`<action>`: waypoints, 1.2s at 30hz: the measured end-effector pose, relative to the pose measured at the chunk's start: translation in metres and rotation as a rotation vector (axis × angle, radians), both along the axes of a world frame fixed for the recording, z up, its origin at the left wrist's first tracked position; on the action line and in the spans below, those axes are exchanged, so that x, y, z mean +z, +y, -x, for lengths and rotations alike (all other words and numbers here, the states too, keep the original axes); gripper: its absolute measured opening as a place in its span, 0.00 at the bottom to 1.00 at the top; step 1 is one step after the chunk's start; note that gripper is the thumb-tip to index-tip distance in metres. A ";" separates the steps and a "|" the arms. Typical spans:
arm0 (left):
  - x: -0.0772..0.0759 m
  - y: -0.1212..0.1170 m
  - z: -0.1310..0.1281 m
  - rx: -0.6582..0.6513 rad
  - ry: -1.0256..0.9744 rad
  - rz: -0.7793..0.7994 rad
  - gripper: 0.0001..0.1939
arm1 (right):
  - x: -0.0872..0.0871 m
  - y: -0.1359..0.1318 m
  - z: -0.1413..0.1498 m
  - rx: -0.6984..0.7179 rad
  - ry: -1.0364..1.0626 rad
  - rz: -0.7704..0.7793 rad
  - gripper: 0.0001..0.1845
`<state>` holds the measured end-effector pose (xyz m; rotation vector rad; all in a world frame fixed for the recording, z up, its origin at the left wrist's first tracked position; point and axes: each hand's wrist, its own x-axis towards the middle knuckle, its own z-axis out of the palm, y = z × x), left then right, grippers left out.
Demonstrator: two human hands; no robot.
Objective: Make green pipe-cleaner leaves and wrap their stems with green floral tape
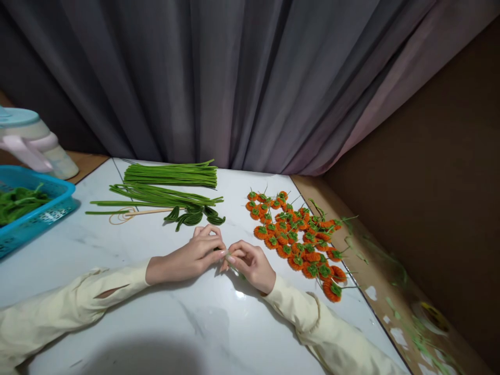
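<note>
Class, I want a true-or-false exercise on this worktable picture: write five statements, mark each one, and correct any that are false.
1. The left hand and right hand meet at their fingertips. True.
2. The orange pieces with green tops lie to the left of both hands. False: they lie to the right.
3. A blue basket holds green pieces. True.
4. The dark green leaf shapes lie inside the basket. False: they lie on the white tabletop, just beyond the left hand.
5. The long green stems all stand upright in the jug. False: they lie flat on the tabletop, in front of the curtain.
</note>
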<state>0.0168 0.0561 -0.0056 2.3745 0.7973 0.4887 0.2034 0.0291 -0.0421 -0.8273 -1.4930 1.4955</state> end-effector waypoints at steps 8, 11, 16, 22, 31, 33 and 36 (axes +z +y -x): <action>-0.009 -0.003 -0.004 0.016 -0.089 -0.022 0.17 | 0.001 0.001 0.000 0.050 0.064 0.057 0.14; -0.017 -0.004 -0.005 0.068 -0.166 0.013 0.18 | 0.003 0.002 -0.001 0.056 0.098 0.122 0.14; -0.028 -0.007 -0.007 0.135 -0.246 0.033 0.16 | 0.002 0.003 0.001 0.026 0.045 0.160 0.15; -0.032 -0.008 -0.006 0.126 -0.247 -0.052 0.15 | 0.002 0.004 0.001 0.075 0.061 0.174 0.16; -0.030 -0.010 -0.007 0.098 -0.104 -0.329 0.14 | 0.001 0.001 0.003 0.007 -0.136 0.032 0.15; -0.030 -0.010 -0.007 0.090 -0.055 -0.443 0.14 | 0.000 0.000 0.003 -0.010 -0.222 -0.018 0.13; -0.032 -0.010 -0.006 0.078 0.013 -0.603 0.16 | 0.001 -0.002 0.003 -0.050 -0.352 -0.099 0.08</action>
